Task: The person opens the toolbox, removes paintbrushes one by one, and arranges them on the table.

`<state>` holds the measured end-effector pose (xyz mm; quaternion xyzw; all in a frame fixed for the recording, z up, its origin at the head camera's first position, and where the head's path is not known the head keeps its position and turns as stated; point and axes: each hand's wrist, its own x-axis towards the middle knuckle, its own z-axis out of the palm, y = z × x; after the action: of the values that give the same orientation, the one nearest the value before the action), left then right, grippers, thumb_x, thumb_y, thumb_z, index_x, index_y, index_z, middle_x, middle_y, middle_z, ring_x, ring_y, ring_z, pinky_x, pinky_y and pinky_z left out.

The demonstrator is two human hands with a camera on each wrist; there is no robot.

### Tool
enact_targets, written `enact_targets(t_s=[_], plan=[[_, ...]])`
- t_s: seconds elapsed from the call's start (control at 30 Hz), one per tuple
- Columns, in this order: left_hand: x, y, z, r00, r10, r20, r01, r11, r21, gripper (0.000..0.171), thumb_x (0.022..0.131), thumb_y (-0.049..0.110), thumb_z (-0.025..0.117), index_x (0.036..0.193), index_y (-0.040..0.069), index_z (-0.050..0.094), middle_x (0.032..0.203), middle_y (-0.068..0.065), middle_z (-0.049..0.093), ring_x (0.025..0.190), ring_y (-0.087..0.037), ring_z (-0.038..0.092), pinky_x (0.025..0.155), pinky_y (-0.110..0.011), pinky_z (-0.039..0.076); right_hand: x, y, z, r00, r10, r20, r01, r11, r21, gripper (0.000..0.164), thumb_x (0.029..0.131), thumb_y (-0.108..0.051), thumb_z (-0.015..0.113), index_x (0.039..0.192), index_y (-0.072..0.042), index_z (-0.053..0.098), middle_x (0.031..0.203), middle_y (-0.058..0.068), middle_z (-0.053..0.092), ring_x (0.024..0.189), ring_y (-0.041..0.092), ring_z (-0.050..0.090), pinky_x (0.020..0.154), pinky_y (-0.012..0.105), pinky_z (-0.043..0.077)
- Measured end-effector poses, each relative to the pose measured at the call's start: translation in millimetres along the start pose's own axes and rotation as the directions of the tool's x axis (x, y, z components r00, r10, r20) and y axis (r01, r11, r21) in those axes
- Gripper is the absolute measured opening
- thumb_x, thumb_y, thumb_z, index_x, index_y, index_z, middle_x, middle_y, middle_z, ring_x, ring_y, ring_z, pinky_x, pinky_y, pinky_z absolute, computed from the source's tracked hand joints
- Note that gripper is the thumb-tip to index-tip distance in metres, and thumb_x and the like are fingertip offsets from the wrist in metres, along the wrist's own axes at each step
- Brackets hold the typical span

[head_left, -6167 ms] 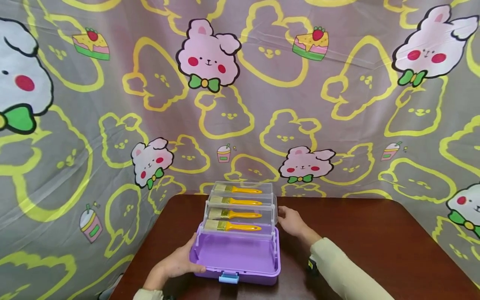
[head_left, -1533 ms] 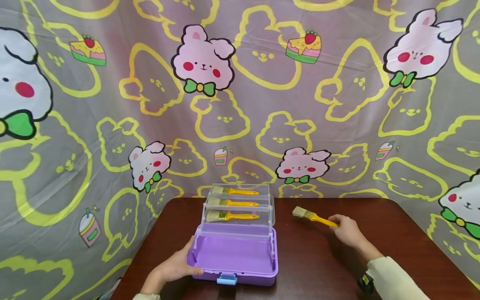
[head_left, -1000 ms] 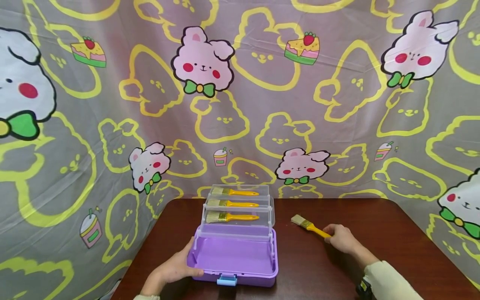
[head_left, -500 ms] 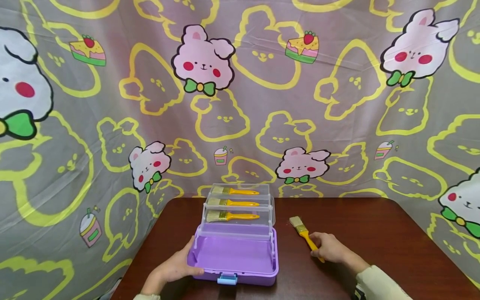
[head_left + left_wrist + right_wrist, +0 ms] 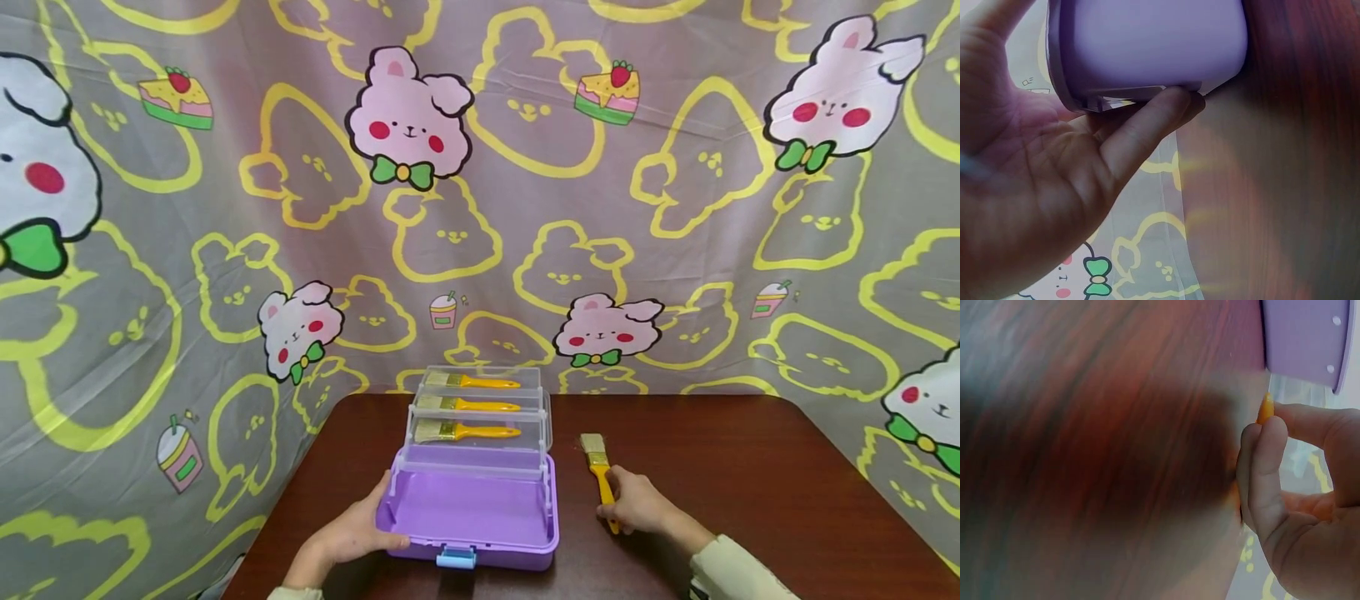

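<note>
A purple storage box (image 5: pixel 480 560) with a light blue latch (image 5: pixel 457 557) stands unfolded, its clear tiered trays (image 5: pixel 543 417) raised behind the base. My left hand (image 5: pixel 352 527) grips the box's left side, the thumb at the front rim; the left wrist view shows my left hand (image 5: pixel 1041 169) around its corner. Right of the box, my right hand (image 5: pixel 637 502) pinches the yellow handle of a paintbrush (image 5: pixel 597 461), whose bristles point away from me, low over or on the table. In the right wrist view, only the handle end (image 5: pixel 1265 409) peeks out past my fingers.
Three similar paintbrushes lie one per tray, the lowest paintbrush (image 5: pixel 480 432) below a middle paintbrush (image 5: pixel 480 406) and an upper paintbrush (image 5: pixel 480 382). The lowest tray and the purple base hold nothing visible. Dark wooden table (image 5: pixel 750 483); a patterned curtain (image 5: pixel 525 275) hangs behind.
The paintbrush from the lowest tray is now in my right hand. Over the last second and a half that hand has come left and nearer me, turning the brush lengthwise. My left hand stays put.
</note>
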<state>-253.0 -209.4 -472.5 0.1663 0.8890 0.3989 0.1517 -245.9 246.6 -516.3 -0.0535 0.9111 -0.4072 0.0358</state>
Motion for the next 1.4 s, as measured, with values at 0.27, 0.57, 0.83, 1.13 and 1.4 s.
enact_targets(t_s=[0.27, 0.57, 0.83, 1.13, 1.4], plan=[[0.1, 1.4, 0.6, 1.000, -0.018, 0.019, 0.018, 1.000, -0.024, 0.117, 0.073, 0.038, 0.080, 0.148, -0.007, 0.002, 0.143, -0.034, 0.029, 0.119, -0.039, 0.045, 0.097, -0.061, 0.032, 1, -4, 8, 0.997, 0.052, -0.050, -0.053, 0.998, -0.016, 0.055, 0.071, -0.006, 0.079, 0.114, 0.010, 0.050, 0.065, 0.006, 0.056, 0.042, 0.017, 0.054, 0.039, 0.031, 0.047], [-0.3, 1.4, -0.8, 1.000, 0.017, 0.017, -0.016, 0.999, -0.042, 0.116, 0.074, 0.036, 0.080, 0.148, -0.006, 0.002, 0.142, -0.034, 0.031, 0.116, -0.038, 0.048, 0.096, -0.060, 0.034, -1, -8, 4, 0.998, 0.030, -0.060, -0.030, 1.000, 0.002, 0.051, 0.073, -0.006, 0.078, 0.113, 0.009, 0.051, 0.064, 0.005, 0.057, 0.042, 0.017, 0.055, 0.040, 0.031, 0.046], [-0.8, 1.4, -0.1, 1.000, 0.018, 0.017, -0.017, 0.999, -0.044, 0.115, 0.074, 0.035, 0.079, 0.149, -0.005, 0.001, 0.142, -0.034, 0.031, 0.116, -0.038, 0.048, 0.096, -0.060, 0.034, 6, -27, -12, 0.990, -0.069, -0.125, 0.041, 0.975, -0.216, 0.032, 0.078, -0.011, 0.075, 0.104, 0.003, 0.064, 0.080, 0.003, 0.063, 0.070, 0.015, 0.058, 0.062, 0.034, 0.049], [-1.2, 2.6, 0.6, 1.000, -0.014, 0.012, 0.014, 1.000, -0.027, 0.116, 0.074, 0.037, 0.080, 0.148, -0.006, 0.002, 0.142, -0.033, 0.031, 0.116, -0.038, 0.048, 0.096, -0.060, 0.034, 9, -65, -24, 0.963, -0.242, -0.120, 0.216, 0.957, -0.193, 0.019, 0.083, -0.014, 0.072, 0.100, -0.006, 0.070, 0.096, 0.006, 0.066, 0.084, 0.019, 0.061, 0.069, 0.033, 0.052], [0.4, 2.4, 1.3, 1.000, 0.003, 0.011, -0.002, 0.999, -0.032, 0.116, 0.074, 0.037, 0.080, 0.148, -0.006, 0.002, 0.142, -0.033, 0.032, 0.115, -0.037, 0.048, 0.095, -0.060, 0.035, 21, -95, -16, 0.924, -0.365, -0.114, 0.339, 0.920, -0.197, 0.019, 0.084, -0.012, 0.071, 0.103, -0.007, 0.070, 0.093, -0.001, 0.066, 0.085, 0.014, 0.061, 0.075, 0.033, 0.052]])
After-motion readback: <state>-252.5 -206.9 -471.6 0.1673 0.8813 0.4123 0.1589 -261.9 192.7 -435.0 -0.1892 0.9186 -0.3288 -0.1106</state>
